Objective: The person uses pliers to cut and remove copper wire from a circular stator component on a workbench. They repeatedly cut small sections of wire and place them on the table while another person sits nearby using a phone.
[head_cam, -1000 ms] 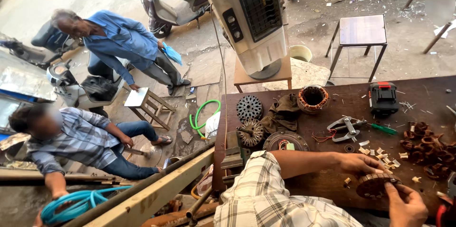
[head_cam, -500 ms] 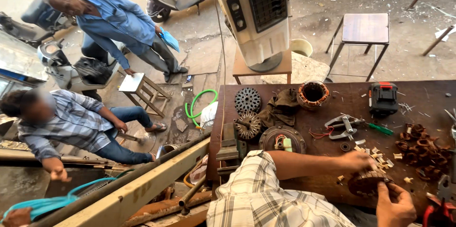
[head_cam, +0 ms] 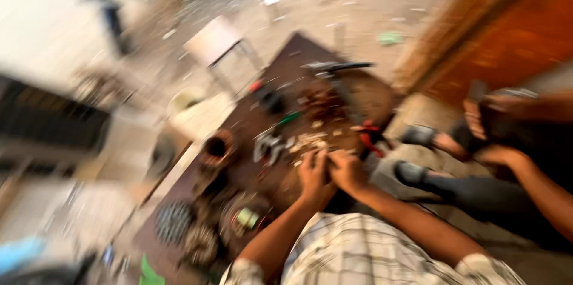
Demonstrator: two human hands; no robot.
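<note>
View has swung right and blurred; left hand and right hand now touch, grip unreadable.

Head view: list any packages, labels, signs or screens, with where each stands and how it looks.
None can be made out; the picture is heavily blurred.
The hands, left and right, meet over a dark brown table strewn with small parts, none showing a label.
</note>
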